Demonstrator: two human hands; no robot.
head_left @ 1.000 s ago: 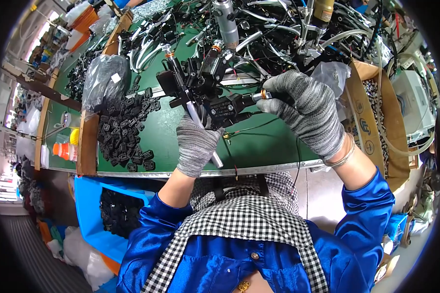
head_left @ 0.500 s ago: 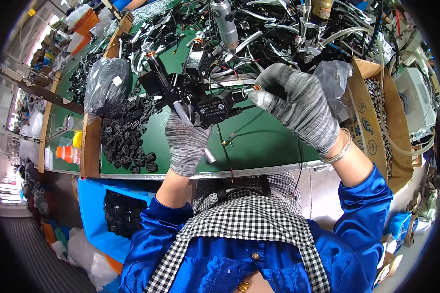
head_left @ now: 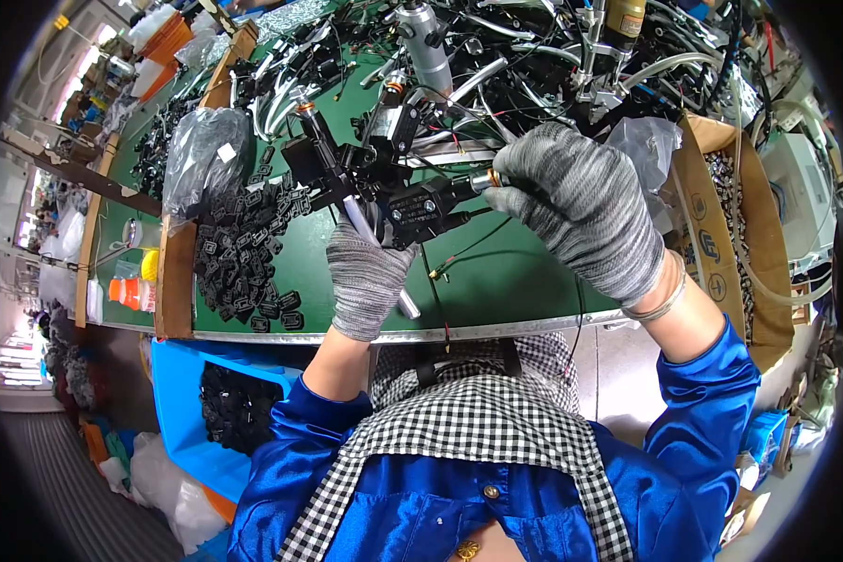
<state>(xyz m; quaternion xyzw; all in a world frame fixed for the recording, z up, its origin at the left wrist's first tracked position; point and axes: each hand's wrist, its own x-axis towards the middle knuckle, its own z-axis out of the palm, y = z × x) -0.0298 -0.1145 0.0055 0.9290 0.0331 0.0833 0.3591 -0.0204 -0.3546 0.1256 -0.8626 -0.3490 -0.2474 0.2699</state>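
My left hand (head_left: 368, 286) wears a grey knit glove and is closed around a cluster of black box-shaped parts. These parts fan out above it, each with a metal tip and an orange ring. A silver-grey tube (head_left: 409, 303) pokes out beside my palm. My gloved right hand (head_left: 595, 211) closes its thumb and fingers at the ringed tip of the black box-shaped part (head_left: 414, 210) pointing right; its fingertips partly hide that tip. Thin cables with small brass ends hang below the cluster. A grey cylindrical tool (head_left: 425, 47) hangs just beyond.
Small black pieces (head_left: 244, 253) are heaped on the green bench top (head_left: 506, 295), left of my hands. Tubes and cables crowd the back. A cardboard box (head_left: 768, 281) of small metal parts stands at the right. Below the bench edge, a blue bin (head_left: 180, 403) contains black items.
Both hands have shifted slightly right. The black cluster has turned a little, its upper tips swinging right. My right hand stays closed at the same tip.
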